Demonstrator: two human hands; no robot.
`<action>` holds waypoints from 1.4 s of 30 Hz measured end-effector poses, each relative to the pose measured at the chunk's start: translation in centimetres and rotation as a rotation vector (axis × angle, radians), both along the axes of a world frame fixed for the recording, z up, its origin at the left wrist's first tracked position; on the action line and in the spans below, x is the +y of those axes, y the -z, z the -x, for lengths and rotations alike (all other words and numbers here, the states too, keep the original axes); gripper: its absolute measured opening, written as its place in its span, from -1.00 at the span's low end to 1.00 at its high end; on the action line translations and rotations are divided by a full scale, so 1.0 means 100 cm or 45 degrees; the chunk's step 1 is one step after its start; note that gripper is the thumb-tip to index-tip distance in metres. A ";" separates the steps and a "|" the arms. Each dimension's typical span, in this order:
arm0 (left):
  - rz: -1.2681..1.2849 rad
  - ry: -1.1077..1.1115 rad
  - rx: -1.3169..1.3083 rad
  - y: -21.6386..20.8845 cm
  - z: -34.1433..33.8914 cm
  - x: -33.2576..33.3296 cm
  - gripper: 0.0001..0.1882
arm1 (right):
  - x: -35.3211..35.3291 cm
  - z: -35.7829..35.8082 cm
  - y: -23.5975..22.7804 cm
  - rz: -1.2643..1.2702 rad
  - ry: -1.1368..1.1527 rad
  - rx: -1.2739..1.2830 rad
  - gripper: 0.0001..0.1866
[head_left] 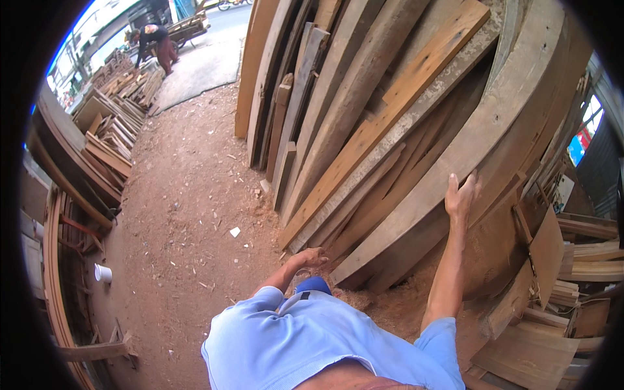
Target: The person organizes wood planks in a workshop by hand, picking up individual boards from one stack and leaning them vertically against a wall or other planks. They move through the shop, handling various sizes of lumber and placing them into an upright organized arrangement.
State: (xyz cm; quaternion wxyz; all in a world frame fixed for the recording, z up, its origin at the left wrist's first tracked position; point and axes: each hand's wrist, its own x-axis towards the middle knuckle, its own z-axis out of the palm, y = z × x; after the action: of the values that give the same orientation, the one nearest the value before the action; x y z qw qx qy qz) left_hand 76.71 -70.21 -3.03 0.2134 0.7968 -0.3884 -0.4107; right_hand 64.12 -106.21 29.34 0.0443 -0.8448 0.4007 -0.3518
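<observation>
A wide, weathered plank [484, 130] leans at a slant in front of me, its lower end close to the sawdust-covered ground. My right hand [461, 195] is raised at that plank's right edge, thumb and fingers apart; whether it presses on the wood is hard to tell. Lower down, my left hand [314, 257] reaches toward the foot of the leaning boards, its fingers loosely stretched and nothing visible in them. Just left of the wide plank, an orange-brown board [390, 123] with dark nail holes leans beside a pale, rough-faced board [432, 88].
More upright boards [351, 84] lean at the back. Stacked offcuts and panels [546, 257] crowd the right. Timber [55, 260] lines the left side, near a white cup [103, 273] on the dirt floor [188, 195]. Another person [156, 47] bends over a wood pile [117, 81] far left.
</observation>
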 end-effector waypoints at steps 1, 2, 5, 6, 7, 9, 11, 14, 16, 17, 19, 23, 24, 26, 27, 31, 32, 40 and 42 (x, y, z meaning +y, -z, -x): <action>-0.003 0.010 -0.016 0.009 -0.028 0.001 -0.38 | 0.004 -0.010 -0.006 0.010 -0.026 -0.083 -0.16; 0.062 -0.052 -0.064 0.017 -0.058 0.002 -0.36 | 0.007 -0.023 -0.016 0.007 -0.024 -0.099 -0.16; 0.282 -0.193 -0.134 -0.046 -0.108 -0.056 -0.30 | -0.005 -0.019 -0.050 0.213 0.036 -0.320 -0.17; 0.393 -0.200 -0.227 -0.073 -0.126 -0.073 -0.27 | -0.008 -0.025 -0.060 0.300 0.039 -0.369 -0.17; 0.501 -0.225 -0.326 -0.094 -0.144 -0.089 -0.25 | -0.008 -0.035 -0.069 0.383 0.027 -0.422 -0.17; 0.682 -0.305 -0.417 -0.125 -0.175 -0.122 -0.23 | -0.005 -0.057 -0.077 0.481 0.086 -0.380 -0.20; 0.881 -0.341 -0.504 -0.167 -0.187 -0.159 -0.21 | -0.019 -0.064 -0.068 0.268 0.190 -0.274 -0.24; 1.013 -0.453 -0.637 -0.213 -0.208 -0.187 -0.18 | -0.039 -0.075 -0.046 0.379 0.141 -0.511 -0.24; 1.103 -0.693 -0.835 -0.234 -0.227 -0.191 -0.13 | -0.035 -0.076 -0.042 0.267 0.193 -0.507 -0.20; 1.091 -0.694 -0.843 -0.242 -0.241 -0.190 -0.13 | -0.034 -0.079 -0.039 0.254 0.188 -0.508 -0.20; 1.220 -0.840 -1.006 -0.258 -0.270 -0.192 -0.11 | -0.035 -0.078 -0.038 0.316 0.175 -0.533 -0.20; 1.219 -0.853 -1.150 -0.296 -0.307 -0.204 -0.13 | -0.038 -0.075 -0.037 0.351 0.173 -0.523 -0.21; 1.288 -0.782 -1.161 -0.303 -0.306 -0.212 -0.14 | -0.041 -0.074 -0.036 0.363 0.196 -0.533 -0.23; 1.451 -0.605 -1.118 -0.318 -0.288 -0.223 -0.18 | -0.041 -0.077 -0.034 0.344 0.175 -0.594 -0.26; 1.502 -0.482 -1.055 -0.320 -0.279 -0.231 -0.18 | -0.039 -0.079 -0.036 0.339 0.209 -0.576 -0.26; 1.411 -0.221 -0.921 -0.331 -0.232 -0.270 -0.07 | -0.044 -0.077 -0.029 0.340 0.234 -0.544 -0.25; 1.300 -0.235 -0.857 -0.331 -0.226 -0.282 -0.02 | -0.046 -0.075 -0.025 0.373 0.225 -0.520 -0.23; 1.013 -0.361 -0.719 -0.321 -0.227 -0.333 0.18 | -0.055 -0.067 -0.010 0.453 0.205 -0.525 -0.23; 1.025 -0.309 -0.709 -0.322 -0.233 -0.330 0.15 | -0.066 -0.064 -0.002 0.505 0.114 -0.533 -0.26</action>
State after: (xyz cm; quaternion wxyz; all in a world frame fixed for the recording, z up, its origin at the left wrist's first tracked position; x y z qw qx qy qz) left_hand 100.05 -103.24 29.15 0.4382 0.7702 -0.4627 0.0274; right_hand 70.56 -112.77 29.56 -0.0556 -0.7274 0.3433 -0.5916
